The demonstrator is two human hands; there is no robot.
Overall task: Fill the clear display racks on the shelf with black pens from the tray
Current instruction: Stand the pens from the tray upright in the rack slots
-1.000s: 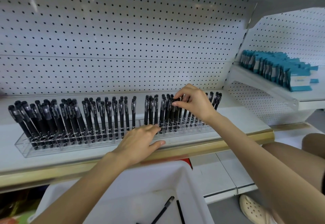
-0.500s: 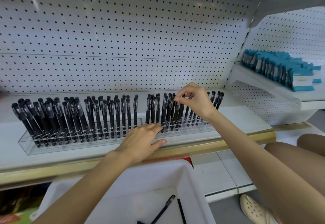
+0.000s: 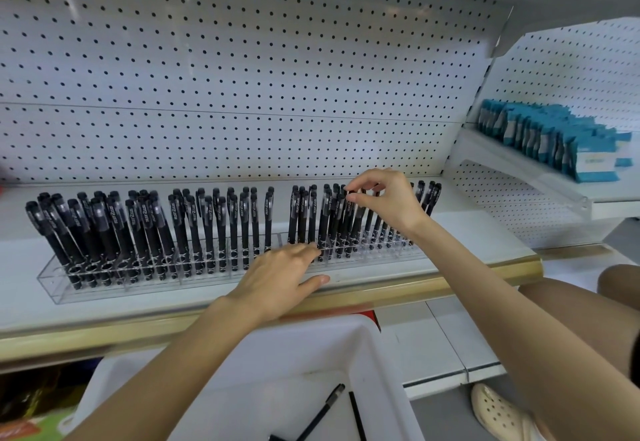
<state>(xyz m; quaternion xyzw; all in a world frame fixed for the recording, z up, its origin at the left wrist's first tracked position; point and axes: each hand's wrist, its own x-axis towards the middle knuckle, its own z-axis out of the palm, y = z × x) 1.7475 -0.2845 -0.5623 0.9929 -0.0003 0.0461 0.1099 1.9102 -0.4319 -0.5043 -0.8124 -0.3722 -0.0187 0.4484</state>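
Two clear display racks point(image 3: 55, 285) stand end to end on the white shelf, packed with several upright black pens point(image 3: 221, 226). My right hand point(image 3: 384, 198) hovers over the right rack and pinches the cap of one black pen point(image 3: 353, 212) standing in it. My left hand point(image 3: 277, 281) rests flat with straight fingers on the front of the rack, near where the two racks meet. Below, the white tray point(image 3: 367, 347) holds a few loose black pens point(image 3: 325, 409).
The shelf has a gold front edge point(image 3: 485, 271) and a white pegboard back point(image 3: 242, 94). A higher shelf to the right carries a row of blue boxes point(image 3: 547, 136). My bare knee point(image 3: 620, 285) and a cream clog point(image 3: 502, 413) are at the lower right.
My right hand has lifted slightly, its fingers spreading above the pen caps while still pinching one. My left hand has stayed on the rack front.
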